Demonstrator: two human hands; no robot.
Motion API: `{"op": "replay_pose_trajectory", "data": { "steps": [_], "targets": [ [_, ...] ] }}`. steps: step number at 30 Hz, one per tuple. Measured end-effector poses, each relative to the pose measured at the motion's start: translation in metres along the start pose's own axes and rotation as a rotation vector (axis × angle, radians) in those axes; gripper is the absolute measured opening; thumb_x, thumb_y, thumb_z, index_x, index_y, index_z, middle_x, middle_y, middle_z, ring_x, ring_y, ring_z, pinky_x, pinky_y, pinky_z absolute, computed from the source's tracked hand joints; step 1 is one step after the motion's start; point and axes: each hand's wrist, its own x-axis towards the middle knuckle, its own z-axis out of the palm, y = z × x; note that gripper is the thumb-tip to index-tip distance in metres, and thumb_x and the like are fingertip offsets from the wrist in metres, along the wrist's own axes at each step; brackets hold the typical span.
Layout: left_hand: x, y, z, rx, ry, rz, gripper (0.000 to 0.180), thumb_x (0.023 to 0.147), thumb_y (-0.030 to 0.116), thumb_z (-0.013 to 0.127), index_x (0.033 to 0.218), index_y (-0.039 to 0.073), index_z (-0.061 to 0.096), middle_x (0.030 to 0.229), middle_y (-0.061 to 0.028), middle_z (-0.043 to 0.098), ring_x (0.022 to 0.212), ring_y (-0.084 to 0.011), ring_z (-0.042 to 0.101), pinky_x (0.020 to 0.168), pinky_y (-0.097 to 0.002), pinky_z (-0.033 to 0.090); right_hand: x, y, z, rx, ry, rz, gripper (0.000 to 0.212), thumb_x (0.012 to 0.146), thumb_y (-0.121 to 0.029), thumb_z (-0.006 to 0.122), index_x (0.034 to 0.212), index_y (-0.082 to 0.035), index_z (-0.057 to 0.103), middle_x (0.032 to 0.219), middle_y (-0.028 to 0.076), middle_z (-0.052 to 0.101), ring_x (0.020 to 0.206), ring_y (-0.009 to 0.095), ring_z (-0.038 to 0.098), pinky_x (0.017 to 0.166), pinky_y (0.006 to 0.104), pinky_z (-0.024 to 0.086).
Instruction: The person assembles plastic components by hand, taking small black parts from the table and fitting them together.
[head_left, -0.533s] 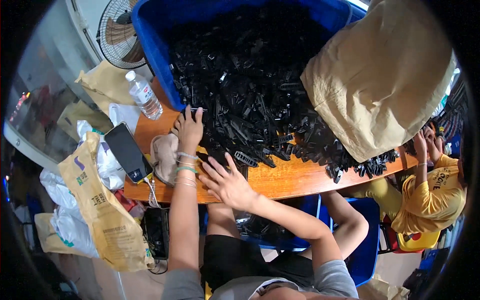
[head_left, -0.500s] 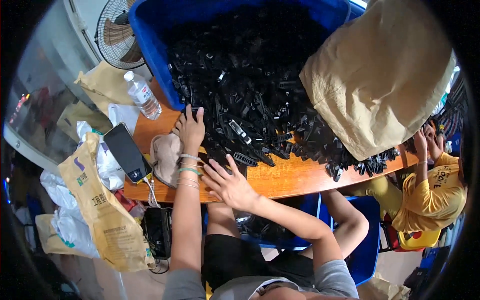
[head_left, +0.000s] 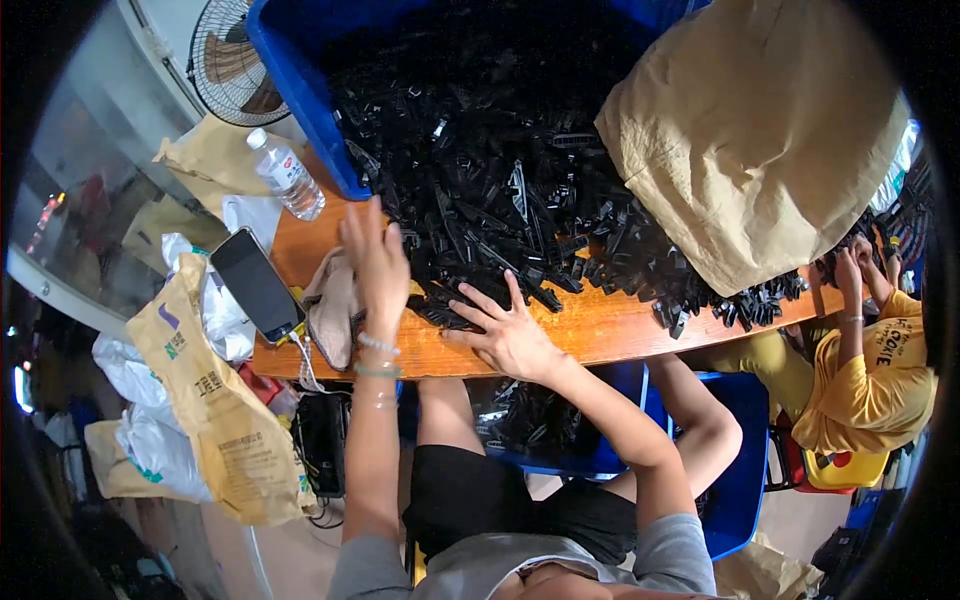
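Note:
A heap of small black plastic parts (head_left: 480,210) spills out of a large tipped blue bin (head_left: 300,90) onto the orange wooden table (head_left: 600,335). My right hand (head_left: 518,340) lies palm down at the table's near edge, fingers spread, its fingertips at the near side of the heap. To its left, my left hand (head_left: 378,270) is at the heap's left border. Its fingers are stretched out and partly smeared by motion, with nothing seen in them. Beside my left wrist lies a beige cloth (head_left: 332,310).
Left on the table are a phone (head_left: 258,285) on a cable and a water bottle (head_left: 287,175). A large brown paper sack (head_left: 750,150) covers the heap's right part. A fan (head_left: 232,65) stands behind. Below the edge is a blue bin (head_left: 740,455). Another person (head_left: 865,375) in yellow works at right.
My right hand has moved right, away from my left wrist, to the near edge of the heap. My left hand has shifted slightly nearer to me. Some parts at the near edge have moved.

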Motion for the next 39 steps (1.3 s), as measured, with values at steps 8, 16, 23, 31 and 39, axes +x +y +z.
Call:
{"op": "replay_pose_trajectory", "data": {
  "steps": [8, 16, 23, 31, 39],
  "targets": [
    [-0.025, -0.098, -0.069, 0.362, -0.36, -0.067, 0.03, 0.083, -0.003, 0.058, 0.112, 0.001, 0.062, 0.124, -0.0219, 0.057, 0.117, -0.036, 0.054, 0.098, -0.0452, 0.044, 0.011, -0.01, -0.001, 0.006, 0.003, -0.022, 0.042, 0.085, -0.022, 0.061, 0.126, -0.029, 0.062, 0.143, 0.007, 0.049, 0.144, 0.028, 0.027, 0.113, 0.0688, 0.004],
    [0.057, -0.055, -0.078, -0.135, 0.124, -0.067, 0.023, 0.089, 0.004, 0.051, 0.107, 0.0, 0.065, 0.1, -0.0202, 0.068, 0.092, -0.0362, 0.066, 0.081, -0.0395, 0.051, 0.0, -0.003, -0.006, 0.002, -0.019, 0.034, 0.042, 0.083, -0.02, 0.062, 0.125, -0.027, 0.064, 0.141, 0.007, 0.051, 0.144, 0.027, 0.029, 0.114, 0.068, 0.008],
    [0.057, -0.082, -0.058, 0.088, 0.034, 0.342, 0.035, 0.097, 0.028, 0.049, 0.117, 0.004, 0.065, 0.12, -0.0248, 0.061, 0.118, -0.0428, 0.052, 0.102, -0.0474, 0.038, 0.01, -0.007, -0.002, 0.06, 0.031, -0.016, 0.042, 0.083, -0.019, 0.061, 0.124, -0.027, 0.065, 0.14, 0.007, 0.052, 0.143, 0.027, 0.03, 0.115, 0.0665, 0.006],
    [-0.032, -0.012, 0.007, 0.108, -0.275, 0.047, 0.053, 0.099, 0.037, 0.049, 0.145, 0.012, 0.042, 0.152, -0.036, 0.016, 0.14, -0.0513, 0.019, 0.115, -0.053, 0.02, 0.001, -0.009, 0.001, -0.058, 0.027, 0.044, 0.049, 0.083, -0.02, 0.064, 0.13, -0.034, 0.059, 0.143, 0.006, 0.048, 0.144, 0.028, 0.029, 0.11, 0.0724, 0.005],
    [-0.087, 0.044, -0.041, -0.054, -0.421, 0.455, 0.063, 0.094, 0.043, 0.056, 0.147, 0.013, 0.04, 0.155, -0.0263, 0.022, 0.144, -0.0447, 0.018, 0.115, -0.0585, 0.015, -0.021, -0.013, -0.006, -0.009, 0.199, 0.128, 0.043, 0.093, -0.027, 0.056, 0.135, -0.019, 0.053, 0.147, 0.014, 0.04, 0.143, 0.03, 0.029, 0.111, 0.0708, 0.005]
  ]
}}
